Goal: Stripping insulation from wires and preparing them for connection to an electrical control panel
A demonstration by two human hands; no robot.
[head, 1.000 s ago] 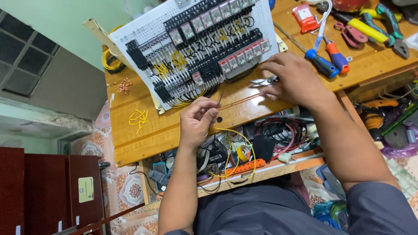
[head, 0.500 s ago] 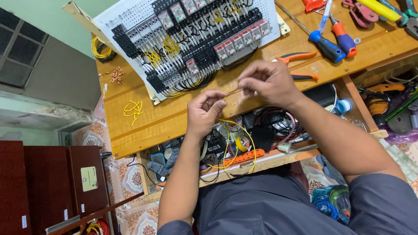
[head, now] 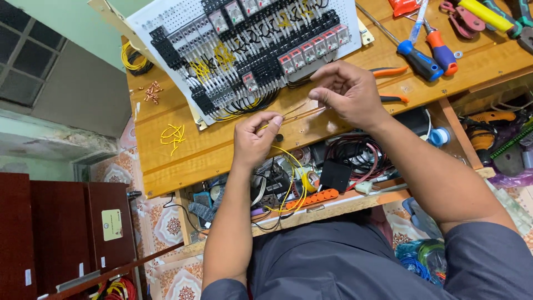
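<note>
My left hand and my right hand hold the two ends of a thin yellow wire stretched between them above the wooden bench. Both pinch it with thumb and forefinger. Just behind the hands lies a white perforated panel crowded with black terminal blocks, relays and yellow and black wiring. Orange-handled pliers lie on the bench right beside my right hand.
Blue and orange screwdrivers and more hand tools lie at the bench's far right. Yellow wire offcuts and copper bits sit at the left. A lower shelf holds cables, tape and an orange power strip. A dark red cabinet stands at the left.
My right hand left the pliers at the bench's right, came toward my left hand and took the wire's other end. The wire now runs taut between both hands.
</note>
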